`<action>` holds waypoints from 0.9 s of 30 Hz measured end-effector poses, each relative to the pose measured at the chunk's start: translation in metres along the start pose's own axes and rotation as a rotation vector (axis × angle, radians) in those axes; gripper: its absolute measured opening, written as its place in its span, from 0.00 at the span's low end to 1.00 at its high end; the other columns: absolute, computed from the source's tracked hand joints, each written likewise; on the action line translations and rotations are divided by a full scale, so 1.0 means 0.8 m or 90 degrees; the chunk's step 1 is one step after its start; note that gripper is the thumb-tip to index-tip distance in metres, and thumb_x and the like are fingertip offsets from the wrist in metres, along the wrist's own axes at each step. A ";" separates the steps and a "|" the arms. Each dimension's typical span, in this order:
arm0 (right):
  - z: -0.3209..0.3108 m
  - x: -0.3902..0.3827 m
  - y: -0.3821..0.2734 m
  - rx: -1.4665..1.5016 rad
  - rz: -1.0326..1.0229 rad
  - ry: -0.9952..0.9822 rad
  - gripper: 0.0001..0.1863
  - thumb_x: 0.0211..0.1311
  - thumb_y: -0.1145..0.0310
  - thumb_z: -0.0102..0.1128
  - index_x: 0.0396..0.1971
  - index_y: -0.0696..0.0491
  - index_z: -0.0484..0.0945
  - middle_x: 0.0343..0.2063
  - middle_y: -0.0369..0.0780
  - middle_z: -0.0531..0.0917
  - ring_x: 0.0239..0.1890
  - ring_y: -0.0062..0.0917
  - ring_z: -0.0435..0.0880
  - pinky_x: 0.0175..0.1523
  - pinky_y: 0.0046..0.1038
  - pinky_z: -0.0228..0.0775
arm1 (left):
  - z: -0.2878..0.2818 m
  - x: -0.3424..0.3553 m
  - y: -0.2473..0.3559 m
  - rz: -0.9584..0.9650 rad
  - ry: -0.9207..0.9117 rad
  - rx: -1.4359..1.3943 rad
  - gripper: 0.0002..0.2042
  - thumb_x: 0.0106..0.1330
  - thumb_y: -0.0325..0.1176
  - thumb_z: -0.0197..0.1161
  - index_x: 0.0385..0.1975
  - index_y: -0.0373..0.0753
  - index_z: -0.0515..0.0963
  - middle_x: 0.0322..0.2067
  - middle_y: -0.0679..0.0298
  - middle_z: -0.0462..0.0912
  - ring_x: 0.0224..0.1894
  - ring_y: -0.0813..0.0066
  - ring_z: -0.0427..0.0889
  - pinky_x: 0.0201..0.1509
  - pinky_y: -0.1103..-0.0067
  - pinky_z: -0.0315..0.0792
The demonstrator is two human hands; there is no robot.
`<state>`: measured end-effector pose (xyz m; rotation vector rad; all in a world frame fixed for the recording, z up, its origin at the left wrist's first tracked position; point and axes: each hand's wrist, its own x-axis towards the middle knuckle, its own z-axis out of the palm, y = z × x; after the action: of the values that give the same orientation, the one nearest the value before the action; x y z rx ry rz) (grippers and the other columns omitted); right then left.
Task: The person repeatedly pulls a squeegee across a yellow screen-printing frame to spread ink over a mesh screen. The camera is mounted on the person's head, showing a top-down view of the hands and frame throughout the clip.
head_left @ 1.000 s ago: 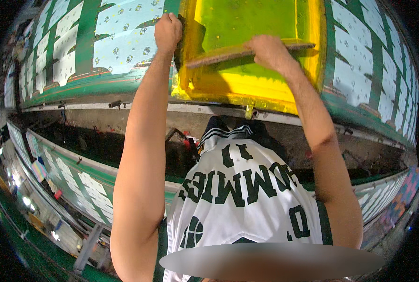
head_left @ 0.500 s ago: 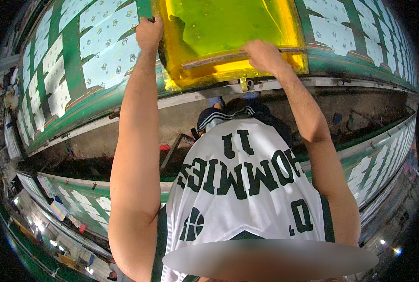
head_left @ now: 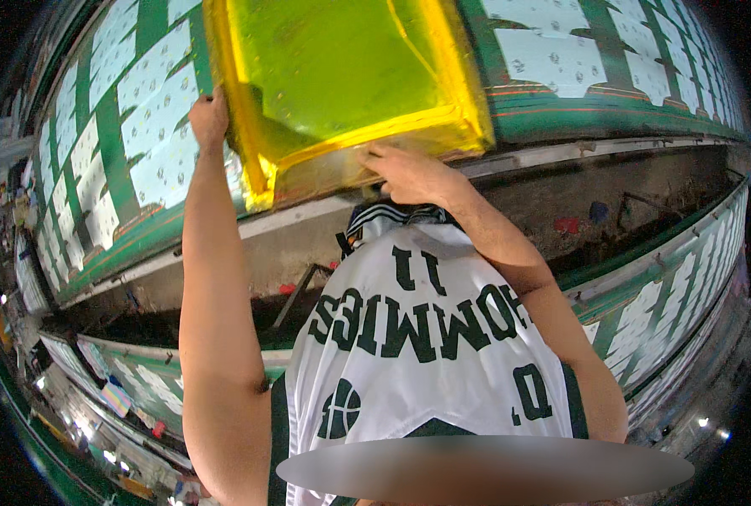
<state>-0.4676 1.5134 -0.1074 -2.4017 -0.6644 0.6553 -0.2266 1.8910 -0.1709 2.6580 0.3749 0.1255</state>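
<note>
A yellow-edged screen printing frame [head_left: 468,118] with a green translucent mesh lies over the long green table, turned slightly askew. My left hand [head_left: 209,121] is closed round its left side. At the near edge, my right hand [head_left: 401,171] has its fingers curled onto the frame's near border. The squeegee, a long bar, cannot be made out now. Pale blue cut fabric pieces [head_left: 160,126] with small printed motifs lie on the table left of the frame, and more printed pieces [head_left: 552,63] lie to its right.
A metal rail [head_left: 552,158] runs along the green table's near edge. Behind me stands another long green table with white pieces [head_left: 645,325]. Between the tables is a narrow aisle with a red item [head_left: 567,225] and a thin bar [head_left: 299,291].
The frame has moved left and toward me in view and turned a little. My left hand has gone with it. My right hand has left the squeegee bar for the frame's near border.
</note>
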 end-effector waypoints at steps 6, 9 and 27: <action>-0.072 -0.065 0.131 0.025 0.278 0.448 0.32 0.66 0.63 0.67 0.66 0.61 0.72 0.64 0.54 0.76 0.69 0.49 0.72 0.73 0.41 0.65 | -0.001 -0.002 0.004 0.001 0.017 -0.002 0.28 0.69 0.56 0.61 0.34 0.29 0.85 0.33 0.41 0.86 0.35 0.43 0.85 0.45 0.56 0.77; -0.087 -0.071 0.192 0.088 0.389 0.508 0.36 0.62 0.56 0.72 0.64 0.62 0.74 0.61 0.55 0.78 0.65 0.51 0.75 0.71 0.43 0.67 | 0.001 -0.003 0.002 0.045 0.054 -0.006 0.28 0.69 0.56 0.61 0.35 0.30 0.86 0.31 0.43 0.87 0.34 0.45 0.85 0.45 0.56 0.77; -0.128 -0.087 0.184 0.077 0.271 0.521 0.30 0.45 0.63 0.72 0.50 0.62 0.82 0.40 0.49 0.82 0.44 0.47 0.84 0.48 0.44 0.79 | 0.001 0.000 -0.010 0.022 0.044 -0.064 0.23 0.71 0.50 0.66 0.35 0.29 0.84 0.30 0.52 0.88 0.32 0.62 0.84 0.41 0.64 0.76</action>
<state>-0.4160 1.3282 -0.1038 -2.4128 0.2243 -0.1636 -0.2282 1.8975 -0.1746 2.5666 0.3360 0.2406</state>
